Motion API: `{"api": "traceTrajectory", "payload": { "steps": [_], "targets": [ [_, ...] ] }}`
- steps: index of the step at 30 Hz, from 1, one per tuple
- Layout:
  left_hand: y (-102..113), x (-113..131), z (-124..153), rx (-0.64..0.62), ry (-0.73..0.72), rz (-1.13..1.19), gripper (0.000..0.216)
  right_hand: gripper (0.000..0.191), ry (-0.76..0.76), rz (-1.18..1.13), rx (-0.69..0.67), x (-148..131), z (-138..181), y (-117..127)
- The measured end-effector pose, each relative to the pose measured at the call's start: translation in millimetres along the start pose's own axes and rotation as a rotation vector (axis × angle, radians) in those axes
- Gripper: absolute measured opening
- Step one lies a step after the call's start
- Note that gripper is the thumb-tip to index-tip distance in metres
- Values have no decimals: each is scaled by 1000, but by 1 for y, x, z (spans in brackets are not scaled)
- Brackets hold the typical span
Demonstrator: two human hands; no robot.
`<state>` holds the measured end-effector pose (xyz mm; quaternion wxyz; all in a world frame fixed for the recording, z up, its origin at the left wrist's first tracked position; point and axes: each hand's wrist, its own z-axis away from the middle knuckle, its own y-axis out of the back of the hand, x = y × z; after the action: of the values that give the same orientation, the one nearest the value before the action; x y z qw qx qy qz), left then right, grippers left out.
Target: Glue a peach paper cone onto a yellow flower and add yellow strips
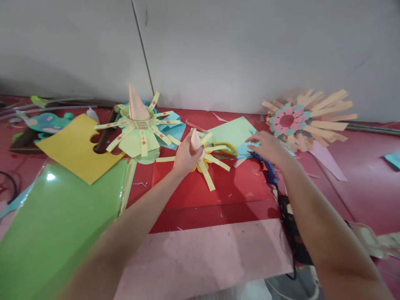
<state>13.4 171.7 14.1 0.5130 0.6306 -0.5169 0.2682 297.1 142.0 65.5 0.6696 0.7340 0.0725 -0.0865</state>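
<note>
My left hand (pixel 186 157) is closed around a small pale paper cone (pixel 195 141), whose pale-yellow paper strips (pixel 206 177) spread outward over the red sheet (pixel 215 196). My right hand (pixel 267 146) hovers by light-blue paper pieces (pixel 243 151), fingers apart and nothing seen in them. Just beneath it lies a dark blue glue gun (pixel 265 166) with an orange part. Between the hands are yellow-handled scissors (pixel 229 146) and a pale green sheet (pixel 233 130). Left of my left hand stands a larger paper cone craft (pixel 140 121) with star-printed strips.
A yellow sheet (pixel 78 146) with a cut-out and a large green sheet (pixel 62 221) lie at left. A strip-paper flower (pixel 300 118) leans against the grey wall (pixel 218 54) at right. Pink paper (pixel 206 254) covers the front. A black power strip (pixel 292 227) lies under my right forearm.
</note>
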Motion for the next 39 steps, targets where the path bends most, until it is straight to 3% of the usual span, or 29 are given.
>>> {"api": "traceTrajectory", "payload": {
  "steps": [5,7,14,17,21,23,26,30,34,37,39],
  "targets": [
    [1,1,0,-5,-49,-7,51,27,202,341,-127,-41,50,-11],
    [1,1,0,-7,-56,-2,52,24,235,434,-107,-48,61,-15],
    [1,-1,0,-14,-52,-10,52,22,302,370,46,-42,75,-31],
    [1,-1,1,-10,-51,-16,52,22,216,146,175,-35,77,-29],
    [1,1,2,-23,-31,-15,49,23,-189,-511,401,-42,81,-10],
    [1,2,2,-50,-47,1,48,26,-372,-919,332,-54,84,-2],
    [0,0,3,-95,-107,26,53,27,-444,-1293,223,-74,88,-2],
    [-1,-8,5,-176,-191,81,62,26,-466,-1411,86,-92,92,-20],
    [2,-8,4,-222,-315,108,62,23,-479,-1445,40,-98,95,-35],
    [12,10,-1,-102,-392,61,50,21,-451,-1463,29,-102,95,-39],
    [21,29,-1,83,-359,63,39,21,-434,-1471,52,-107,94,-40]
  ]
}}
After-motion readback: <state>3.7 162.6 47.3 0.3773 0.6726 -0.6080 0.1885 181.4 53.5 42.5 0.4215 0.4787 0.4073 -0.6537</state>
